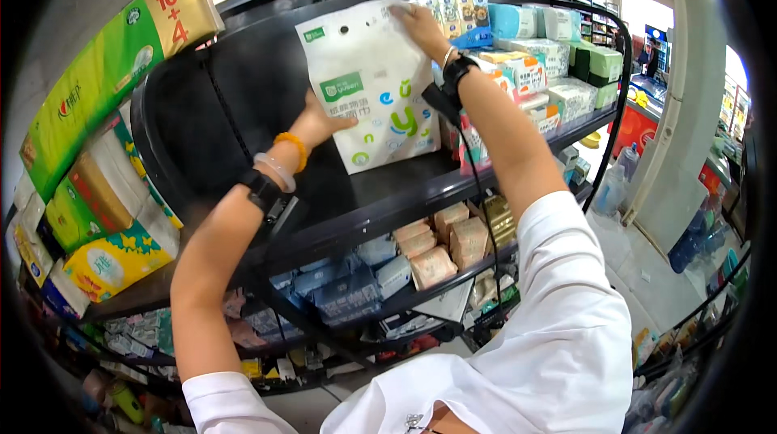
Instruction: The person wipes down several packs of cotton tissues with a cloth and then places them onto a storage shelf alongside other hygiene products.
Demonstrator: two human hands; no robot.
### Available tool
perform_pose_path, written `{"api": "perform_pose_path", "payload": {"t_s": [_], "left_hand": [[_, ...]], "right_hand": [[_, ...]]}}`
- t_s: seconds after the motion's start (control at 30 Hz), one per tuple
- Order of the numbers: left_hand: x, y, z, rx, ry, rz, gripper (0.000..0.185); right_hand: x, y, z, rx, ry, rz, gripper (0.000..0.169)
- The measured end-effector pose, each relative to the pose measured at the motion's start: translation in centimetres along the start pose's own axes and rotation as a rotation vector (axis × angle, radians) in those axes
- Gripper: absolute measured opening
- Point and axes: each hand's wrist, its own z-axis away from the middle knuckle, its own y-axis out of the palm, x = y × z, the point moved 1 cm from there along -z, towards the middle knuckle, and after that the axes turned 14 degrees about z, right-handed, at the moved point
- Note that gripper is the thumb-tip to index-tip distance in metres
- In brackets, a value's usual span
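Observation:
A large white plastic package [379,64] with green labels and coloured letters stands nearly upright at a black metal shelf [388,182]. My right hand [423,29] grips its upper right corner. Around the lower left edge is my left hand [315,123], its thumb across the front and its other fingers partly hidden. To the right on the same shelf are stacked tissue packs [528,73] in white, orange and green wrappers. The package hides part of the shelf's back.
A long green tissue bundle [103,79] sits on the left unit above a yellow tissue pack [118,264]. Blue packs [346,291] and beige paper packs [434,264] fill the lower shelf. A black cable [485,209] hangs from my right wrist. A pillar [674,88] stands at right.

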Motion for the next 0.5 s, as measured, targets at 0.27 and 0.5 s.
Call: {"api": "perform_pose_path", "payload": {"t_s": [0.27,0.5], "left_hand": [[5.4,4.0,-5.2,-0.06,-0.253,0.137,0.065],[4.7,2.8,-3.2,-0.101,-0.345,0.136,0.054]], "right_hand": [[0.4,-3.2,-1.6,-0.412,-0.216,0.628,0.034],[7.0,-4.5,13.3,0.746,0.101,0.584,0.071]]}}
